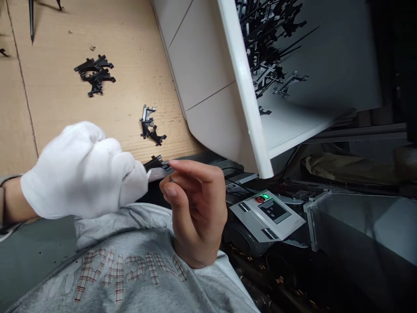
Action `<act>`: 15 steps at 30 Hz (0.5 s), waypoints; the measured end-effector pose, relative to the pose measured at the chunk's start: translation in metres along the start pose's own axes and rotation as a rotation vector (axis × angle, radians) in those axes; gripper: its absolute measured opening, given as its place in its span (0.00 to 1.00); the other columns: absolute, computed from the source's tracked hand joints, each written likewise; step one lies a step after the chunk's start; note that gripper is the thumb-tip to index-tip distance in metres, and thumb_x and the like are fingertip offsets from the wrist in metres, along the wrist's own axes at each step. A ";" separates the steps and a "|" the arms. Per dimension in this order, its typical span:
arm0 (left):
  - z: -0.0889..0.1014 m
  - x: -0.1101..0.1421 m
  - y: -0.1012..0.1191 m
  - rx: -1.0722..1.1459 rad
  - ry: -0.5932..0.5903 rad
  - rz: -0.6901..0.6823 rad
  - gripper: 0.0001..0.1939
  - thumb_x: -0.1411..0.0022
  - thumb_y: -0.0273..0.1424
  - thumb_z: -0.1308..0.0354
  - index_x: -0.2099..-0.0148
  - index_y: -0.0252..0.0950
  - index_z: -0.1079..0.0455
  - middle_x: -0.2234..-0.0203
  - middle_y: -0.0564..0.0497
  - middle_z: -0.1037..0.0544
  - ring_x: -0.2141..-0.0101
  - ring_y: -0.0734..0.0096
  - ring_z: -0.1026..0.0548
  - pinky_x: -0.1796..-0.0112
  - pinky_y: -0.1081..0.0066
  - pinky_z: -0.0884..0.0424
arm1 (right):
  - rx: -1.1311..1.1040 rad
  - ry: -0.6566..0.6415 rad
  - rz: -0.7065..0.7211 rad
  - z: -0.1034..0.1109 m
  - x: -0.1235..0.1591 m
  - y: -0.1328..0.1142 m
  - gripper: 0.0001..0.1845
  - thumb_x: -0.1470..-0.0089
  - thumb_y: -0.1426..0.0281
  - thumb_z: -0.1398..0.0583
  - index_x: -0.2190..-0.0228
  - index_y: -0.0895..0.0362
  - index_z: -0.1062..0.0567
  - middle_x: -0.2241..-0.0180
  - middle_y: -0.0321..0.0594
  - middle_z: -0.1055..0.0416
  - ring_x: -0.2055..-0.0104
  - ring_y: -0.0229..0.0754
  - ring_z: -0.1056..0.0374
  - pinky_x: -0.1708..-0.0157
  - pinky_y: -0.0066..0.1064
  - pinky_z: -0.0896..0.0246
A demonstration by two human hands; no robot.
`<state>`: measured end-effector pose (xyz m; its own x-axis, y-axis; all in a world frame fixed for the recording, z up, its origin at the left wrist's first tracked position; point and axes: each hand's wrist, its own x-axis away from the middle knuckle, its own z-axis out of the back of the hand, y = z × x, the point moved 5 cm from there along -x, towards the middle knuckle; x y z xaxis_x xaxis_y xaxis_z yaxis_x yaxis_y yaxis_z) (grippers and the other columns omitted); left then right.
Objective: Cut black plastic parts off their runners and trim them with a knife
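Two hands (86, 169) (200, 208), one white bin (246, 87)

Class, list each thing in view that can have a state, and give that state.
Left hand: gloved, fingers curled, fingertips hidden
Right hand: bare, fingers bent, thumb and forefinger tips apart
Far black cluster: lying on the tabletop
Nearer black cluster: lying apart from it
Black part between the hands: partly hidden; held or not, unclear
White bin: open, black pieces inside
Green light: lit

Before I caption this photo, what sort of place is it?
Probably a factory workshop: black parts on the tabletop, a white bin holding more, and a green-lit control panel.
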<state>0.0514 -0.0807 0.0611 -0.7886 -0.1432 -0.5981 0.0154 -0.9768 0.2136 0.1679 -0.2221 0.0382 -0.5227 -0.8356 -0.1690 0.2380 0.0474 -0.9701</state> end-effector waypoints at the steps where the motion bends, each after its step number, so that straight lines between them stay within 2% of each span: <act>1: 0.000 -0.001 0.001 0.007 -0.007 0.009 0.14 0.32 0.26 0.46 0.69 0.43 0.45 0.81 0.57 0.46 0.78 0.72 0.53 0.72 0.70 0.57 | 0.002 0.002 -0.002 -0.001 0.000 0.000 0.15 0.27 0.70 0.36 0.42 0.47 0.25 0.68 0.32 0.28 0.73 0.36 0.31 0.74 0.29 0.33; 5: 0.001 -0.001 0.004 0.014 -0.047 0.035 0.14 0.32 0.27 0.46 0.70 0.42 0.43 0.80 0.57 0.47 0.79 0.72 0.52 0.72 0.68 0.56 | -0.035 0.007 0.001 -0.001 -0.001 0.000 0.15 0.27 0.72 0.35 0.44 0.45 0.23 0.59 0.35 0.23 0.67 0.35 0.25 0.69 0.28 0.28; 10: 0.004 -0.002 0.006 0.004 -0.027 0.069 0.17 0.30 0.29 0.47 0.73 0.41 0.44 0.83 0.57 0.45 0.79 0.73 0.53 0.73 0.69 0.55 | -0.096 -0.028 -0.002 -0.001 -0.003 0.002 0.18 0.29 0.75 0.34 0.43 0.44 0.23 0.65 0.31 0.25 0.69 0.34 0.27 0.70 0.27 0.29; 15: 0.005 -0.002 0.004 -0.008 -0.019 0.028 0.19 0.29 0.32 0.46 0.74 0.41 0.42 0.83 0.56 0.43 0.78 0.73 0.51 0.74 0.71 0.56 | -0.144 -0.002 -0.048 -0.001 -0.001 0.004 0.14 0.28 0.70 0.34 0.45 0.42 0.22 0.63 0.33 0.24 0.66 0.38 0.23 0.65 0.31 0.23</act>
<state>0.0497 -0.0834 0.0672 -0.7992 -0.1678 -0.5772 0.0430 -0.9737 0.2236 0.1682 -0.2203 0.0343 -0.5287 -0.8401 -0.1212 0.0927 0.0848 -0.9921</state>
